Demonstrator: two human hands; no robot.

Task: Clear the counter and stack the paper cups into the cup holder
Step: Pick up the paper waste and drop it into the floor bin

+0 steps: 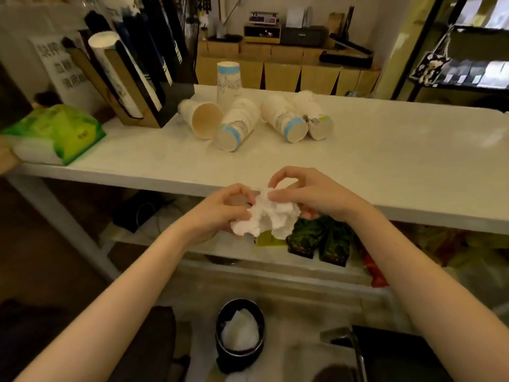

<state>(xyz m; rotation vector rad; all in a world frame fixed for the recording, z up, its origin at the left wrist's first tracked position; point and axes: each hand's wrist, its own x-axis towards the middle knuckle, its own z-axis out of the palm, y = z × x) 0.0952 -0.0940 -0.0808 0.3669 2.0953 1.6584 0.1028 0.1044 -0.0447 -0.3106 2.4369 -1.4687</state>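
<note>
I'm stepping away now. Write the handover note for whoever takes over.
Left hand and right hand: both grip one crumpled tissue, held off the near edge of the counter, above the bin.
Cups: one upright cup, four lying cups on the counter. The cup holder at back left already has stacks.
Done: a tissue in the bin.
Left: drop this tissue, stack all five cups.

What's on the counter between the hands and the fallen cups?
Nothing. In the head view, the counter is bare between the hands, left hand and right hand, holding the crumpled tissue, and the cups.
</note>
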